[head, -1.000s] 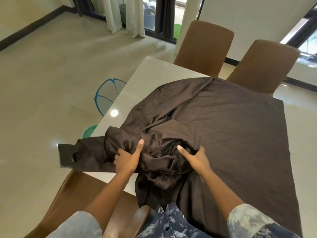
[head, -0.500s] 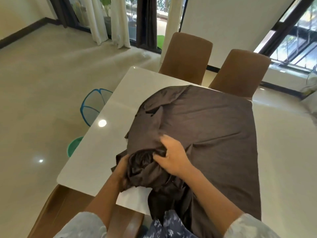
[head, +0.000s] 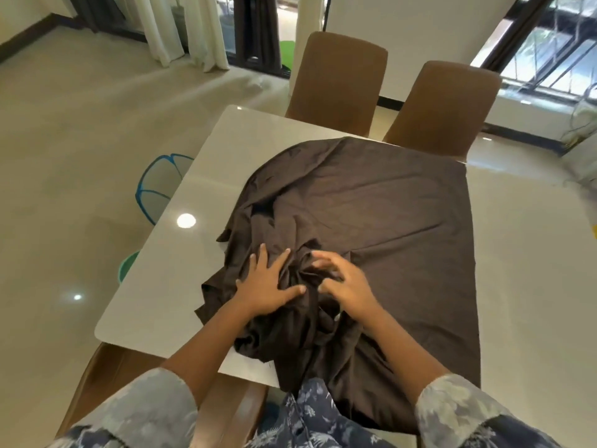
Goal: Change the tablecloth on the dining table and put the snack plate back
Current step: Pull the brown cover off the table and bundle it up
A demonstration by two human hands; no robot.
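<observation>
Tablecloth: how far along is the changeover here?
Early. The brown tablecloth lies half bunched, leaving the left side of the table bare. In hand: the left hand presses flat on the bunch, the right hand curls over it, grip unclear. Left: clearing or spreading this cloth, then the snack plate; no plate or second cloth shows.

Glossy beige floor [head: 80, 124]; two brown chairs [head: 339, 76]; barred window [head: 549, 59].

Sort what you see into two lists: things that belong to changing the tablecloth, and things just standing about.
In the job: brown cloth, table, left hand, right hand.

Standing about: two far chairs, near chair, blue-rimmed basket on the floor, curtains.
</observation>
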